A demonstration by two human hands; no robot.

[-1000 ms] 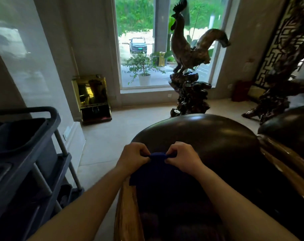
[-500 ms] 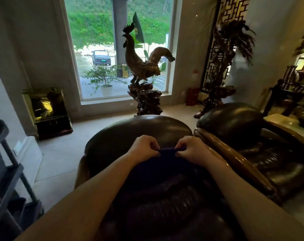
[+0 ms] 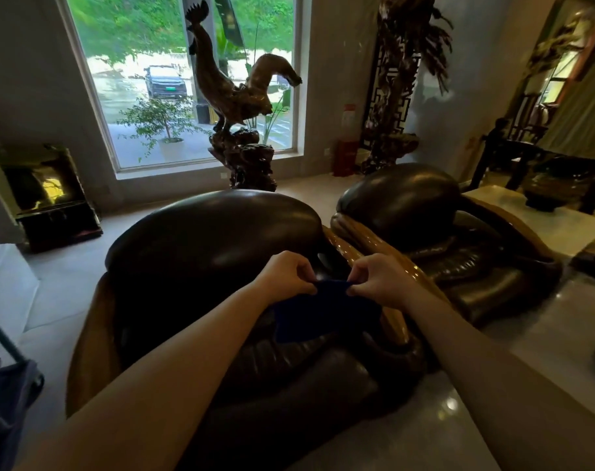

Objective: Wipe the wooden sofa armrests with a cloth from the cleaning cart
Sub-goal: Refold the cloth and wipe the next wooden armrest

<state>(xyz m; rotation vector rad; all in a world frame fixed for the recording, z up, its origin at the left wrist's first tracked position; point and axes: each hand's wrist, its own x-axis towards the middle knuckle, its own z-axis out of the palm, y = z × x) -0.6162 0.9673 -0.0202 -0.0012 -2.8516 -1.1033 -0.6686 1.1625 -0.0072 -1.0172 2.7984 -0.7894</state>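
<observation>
A dark blue cloth (image 3: 323, 311) hangs between my two hands above a dark leather sofa chair (image 3: 214, 239). My left hand (image 3: 286, 271) pinches its upper left corner and my right hand (image 3: 379, 278) pinches its upper right corner. The chair's glossy wooden right armrest (image 3: 391, 321) runs just below and beside my right hand; the cloth hides part of it. The wooden left armrest (image 3: 92, 345) curves down the chair's left side, well away from both hands. A corner of the grey cleaning cart (image 3: 4, 402) shows at the lower left edge.
A second leather chair (image 3: 408, 198) with wooden arms stands to the right. Behind the chairs a carved rooster statue (image 3: 235, 96) rises before the window. A light table (image 3: 534, 219) holding a dark pot sits far right, and a dark cabinet (image 3: 51, 198) stands by the left wall.
The view has swung right: the cart has slid nearly out of frame and the second chair has come into view. Both hands, still pinching the cloth, have moved toward the right armrest.
</observation>
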